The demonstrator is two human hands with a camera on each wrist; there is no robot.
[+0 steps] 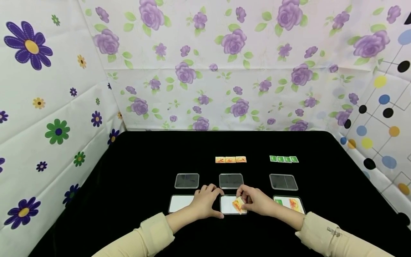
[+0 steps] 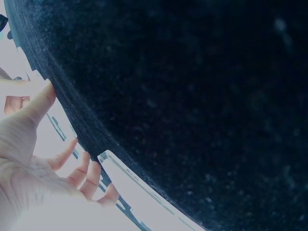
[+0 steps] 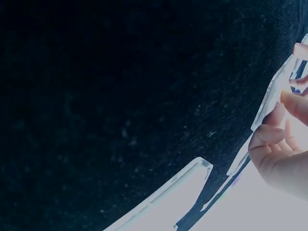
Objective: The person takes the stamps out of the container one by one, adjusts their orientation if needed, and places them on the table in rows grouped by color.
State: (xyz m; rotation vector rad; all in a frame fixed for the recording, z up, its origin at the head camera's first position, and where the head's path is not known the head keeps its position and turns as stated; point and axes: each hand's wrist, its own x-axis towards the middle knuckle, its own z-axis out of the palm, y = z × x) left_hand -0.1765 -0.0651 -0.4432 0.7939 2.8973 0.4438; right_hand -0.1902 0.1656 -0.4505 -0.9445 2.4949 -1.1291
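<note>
In the head view, my right hand (image 1: 257, 201) pinches a small orange-and-yellow card (image 1: 238, 205) between thumb and fingers, tilted over the middle white case (image 1: 226, 206). At that case's left end is my left hand (image 1: 205, 202), thumb by the near corner and index finger by the far one, the fingers spread. The left wrist view shows this hand (image 2: 33, 159) with thumb and fingers apart. Curled fingers of the right hand (image 3: 279, 149) appear in the right wrist view, where the card cannot be made out.
A white case (image 1: 179, 203) lies left; another (image 1: 302, 204), bearing a green and an orange card, lies right. Behind them are clear lids (image 1: 187, 181), (image 1: 231, 181), (image 1: 284, 182). Farther back lie orange cards (image 1: 230, 160) and green cards (image 1: 284, 159) on the black tabletop (image 1: 160, 153).
</note>
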